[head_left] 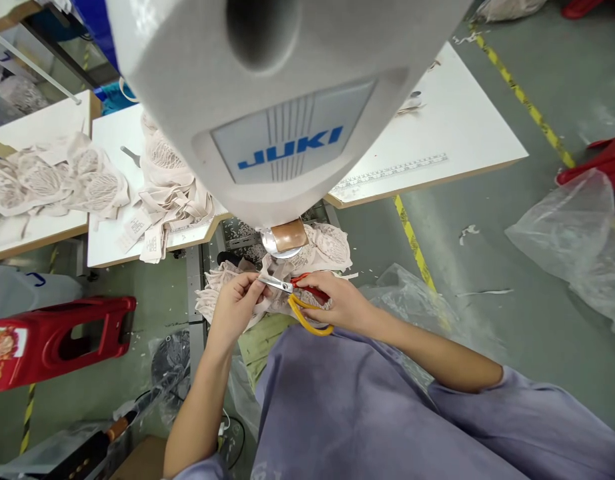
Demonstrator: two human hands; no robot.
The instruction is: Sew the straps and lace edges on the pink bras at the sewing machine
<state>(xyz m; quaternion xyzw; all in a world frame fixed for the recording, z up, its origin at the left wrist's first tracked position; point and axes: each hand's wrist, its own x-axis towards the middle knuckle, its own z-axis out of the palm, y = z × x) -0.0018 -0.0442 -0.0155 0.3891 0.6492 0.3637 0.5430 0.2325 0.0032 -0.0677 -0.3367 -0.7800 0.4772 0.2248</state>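
Note:
Scissors [307, 321] with silver blades, one yellow handle loop and one red one are gripped in my right hand [340, 303]. Their blades point left, toward the fingertips of my left hand [238, 298]. Thumb and fingers of that hand pinch a strip of pale beige fabric [264, 268] at the blade tips. More of the beige lace garment [330, 248] hangs below and behind both hands, bunched over my lap. Just beyond my hands is the round end of the sewing machine [282, 239], with a brown patch on it.
A white JUKI sewing machine head [292, 143] looms over my hands. Beige lace garments [170, 167] are heaped on the white table [107, 240] at left. A red stool [57, 340] stands lower left. Plastic bags [582, 233] lie on the floor at right.

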